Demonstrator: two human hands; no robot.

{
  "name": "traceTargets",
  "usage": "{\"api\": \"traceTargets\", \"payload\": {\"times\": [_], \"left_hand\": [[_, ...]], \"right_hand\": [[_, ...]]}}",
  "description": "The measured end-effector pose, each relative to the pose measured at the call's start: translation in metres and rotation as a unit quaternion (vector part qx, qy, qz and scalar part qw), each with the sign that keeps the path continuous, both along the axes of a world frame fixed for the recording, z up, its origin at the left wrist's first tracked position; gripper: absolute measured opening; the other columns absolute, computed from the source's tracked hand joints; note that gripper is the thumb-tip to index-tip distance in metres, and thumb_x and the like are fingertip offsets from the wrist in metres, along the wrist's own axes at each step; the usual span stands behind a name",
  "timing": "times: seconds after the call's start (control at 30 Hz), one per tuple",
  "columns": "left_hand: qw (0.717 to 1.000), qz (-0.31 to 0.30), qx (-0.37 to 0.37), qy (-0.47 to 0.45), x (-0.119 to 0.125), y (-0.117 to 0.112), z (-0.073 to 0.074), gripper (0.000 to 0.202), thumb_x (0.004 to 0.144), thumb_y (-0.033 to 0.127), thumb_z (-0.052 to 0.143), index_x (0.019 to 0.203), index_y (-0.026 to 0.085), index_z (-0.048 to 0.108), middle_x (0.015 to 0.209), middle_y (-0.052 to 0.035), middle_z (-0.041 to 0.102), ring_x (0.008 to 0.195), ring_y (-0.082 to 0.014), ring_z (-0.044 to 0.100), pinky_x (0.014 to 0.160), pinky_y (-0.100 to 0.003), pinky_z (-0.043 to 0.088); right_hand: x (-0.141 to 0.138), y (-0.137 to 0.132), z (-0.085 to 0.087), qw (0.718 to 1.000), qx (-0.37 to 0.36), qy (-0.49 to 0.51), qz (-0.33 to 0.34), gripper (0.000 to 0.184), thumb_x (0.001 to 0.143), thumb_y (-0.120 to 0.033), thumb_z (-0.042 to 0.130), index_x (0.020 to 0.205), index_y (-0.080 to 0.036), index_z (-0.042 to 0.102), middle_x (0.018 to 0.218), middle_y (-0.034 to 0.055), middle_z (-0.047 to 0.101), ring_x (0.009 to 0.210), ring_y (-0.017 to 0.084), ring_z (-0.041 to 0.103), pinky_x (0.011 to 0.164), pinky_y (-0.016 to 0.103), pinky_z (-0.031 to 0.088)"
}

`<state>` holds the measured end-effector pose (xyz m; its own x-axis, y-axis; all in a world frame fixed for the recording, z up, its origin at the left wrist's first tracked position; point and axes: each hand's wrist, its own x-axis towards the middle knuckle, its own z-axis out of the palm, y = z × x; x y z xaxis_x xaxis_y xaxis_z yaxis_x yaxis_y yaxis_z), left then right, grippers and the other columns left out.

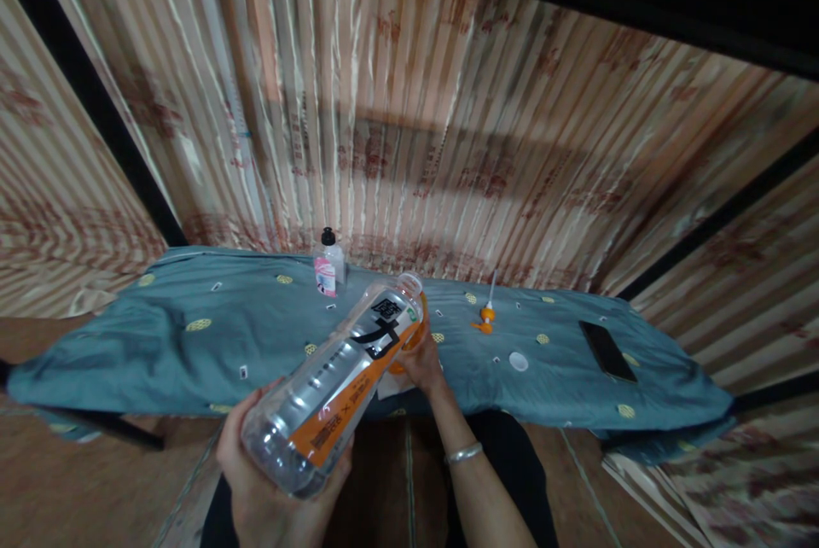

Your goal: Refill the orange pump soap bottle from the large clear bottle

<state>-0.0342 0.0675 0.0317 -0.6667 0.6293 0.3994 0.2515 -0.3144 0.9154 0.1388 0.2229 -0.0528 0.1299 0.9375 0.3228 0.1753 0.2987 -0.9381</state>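
My left hand is closed around the base of a large clear plastic bottle with an orange, white and black label. The bottle is tilted, its open mouth pointing away and up toward the table. My right hand, with a silver bangle on the wrist, is closed on a small orange container just under the bottle's mouth; most of that container is hidden. A white cap lies on the cloth to the right.
A blue-grey cloth covers the table. On it stand a small clear bottle with a black cap and pink label, an orange pump nozzle with a white tube and a black phone. Striped curtains hang behind.
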Motion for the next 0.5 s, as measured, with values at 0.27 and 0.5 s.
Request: {"api": "traceTargets", "payload": {"times": [0.27, 0.5], "left_hand": [[1.0, 0.004, 0.025, 0.008, -0.003, 0.004, -0.004, 0.093, 0.058, 0.039, 0.1, 0.14, 0.028, 0.058, 0.128, -0.0069, 0.07, 0.102, -0.0271, 0.074, 0.081, -0.039, 0.067], [1.0, -0.003, 0.017, -0.002, -0.002, 0.002, -0.008, 0.094, 0.062, 0.038, 0.1, 0.146, 0.034, 0.058, 0.134, -0.0064, 0.069, 0.11, -0.0279, 0.074, 0.089, -0.042, 0.065]], "right_hand": [[0.0, 0.001, 0.0, 1.0, -0.013, -0.006, -0.012, 0.086, 0.066, -0.029, 0.093, 0.143, -0.026, 0.057, 0.122, 0.0073, 0.085, 0.108, 0.033, 0.084, 0.104, 0.056, 0.069], [-0.001, 0.002, -0.002, 1.0, -0.012, 0.02, -0.008, 0.084, 0.063, -0.032, 0.095, 0.138, -0.026, 0.058, 0.121, 0.0076, 0.085, 0.107, 0.034, 0.085, 0.101, 0.054, 0.071]]}}
